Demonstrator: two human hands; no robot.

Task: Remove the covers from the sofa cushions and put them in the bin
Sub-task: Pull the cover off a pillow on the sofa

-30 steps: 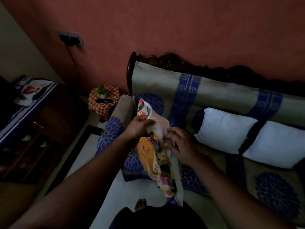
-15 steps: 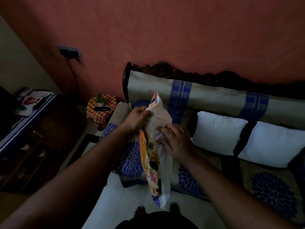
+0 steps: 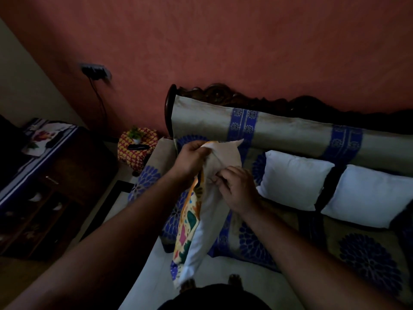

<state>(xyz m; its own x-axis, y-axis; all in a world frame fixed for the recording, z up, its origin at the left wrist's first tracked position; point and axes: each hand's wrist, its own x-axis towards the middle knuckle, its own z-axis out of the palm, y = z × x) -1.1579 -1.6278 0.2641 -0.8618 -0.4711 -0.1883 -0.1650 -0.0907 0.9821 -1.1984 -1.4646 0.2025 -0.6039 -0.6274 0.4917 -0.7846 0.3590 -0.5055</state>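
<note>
I hold a cushion upright in front of the sofa. Its colourful patterned cover hangs down the left side, with the white inner cushion showing beside it. My left hand grips the cover's top edge near the upper corner. My right hand pinches the pale fabric a little lower, at the middle of the cushion. Two bare white cushions lean against the sofa back to the right. No bin is in view.
A small red-and-yellow patterned stool with a little plant and a dark object stands left of the sofa. A dark wooden cabinet lies further left. A socket with a hanging cable is on the red wall. My feet show at the bottom.
The cushion has turned, so its white side now faces me and the pattern shows only along the left edge. Both hands have stayed near the top, my right hand now pinching the fabric.
</note>
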